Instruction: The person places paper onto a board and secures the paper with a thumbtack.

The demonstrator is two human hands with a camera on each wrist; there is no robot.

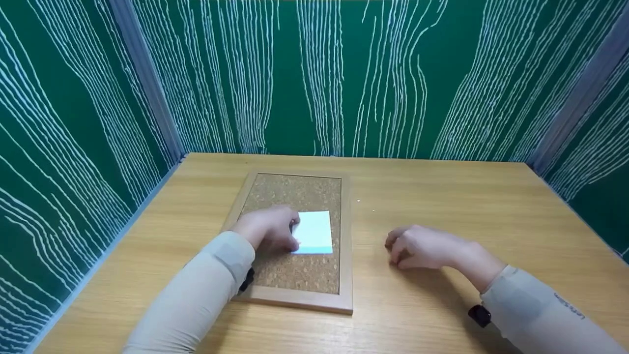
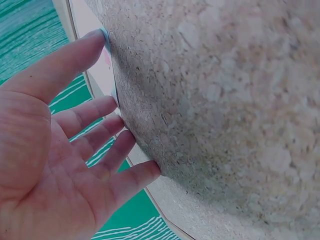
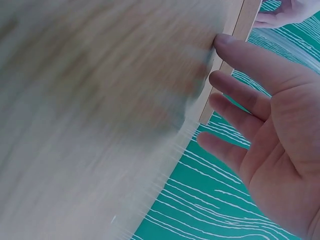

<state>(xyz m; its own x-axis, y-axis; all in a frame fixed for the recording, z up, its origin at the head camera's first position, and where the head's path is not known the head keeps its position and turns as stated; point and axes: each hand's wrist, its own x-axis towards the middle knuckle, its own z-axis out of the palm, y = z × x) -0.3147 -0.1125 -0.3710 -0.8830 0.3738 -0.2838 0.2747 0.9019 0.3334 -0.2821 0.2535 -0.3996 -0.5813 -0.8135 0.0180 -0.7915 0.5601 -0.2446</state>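
A square, pale sticky note (image 1: 314, 231) with a light-blue lower strip lies on a wood-framed cork board (image 1: 300, 189). At its left edge is my left hand (image 1: 272, 227), thumb near the lower corner and index finger near the upper one. In the left wrist view the thumb of the left hand (image 2: 65, 135) touches the note's edge, and the other fingers reach down to the cork, spread and relaxed. To the right of the board, my right hand (image 1: 425, 247) hovers low over the table with loosely bent fingers. Nothing shows between the fingers of the right hand (image 3: 270, 125) in the right wrist view.
The board lies left of centre on a wooden table (image 1: 442, 191). Two tiny white specks (image 1: 358, 200) lie just right of its frame. Green walls (image 1: 363, 73) with white wavy lines enclose the table at the back and sides. Both forearms wear light sleeves (image 1: 196, 290) with dark wrist devices.
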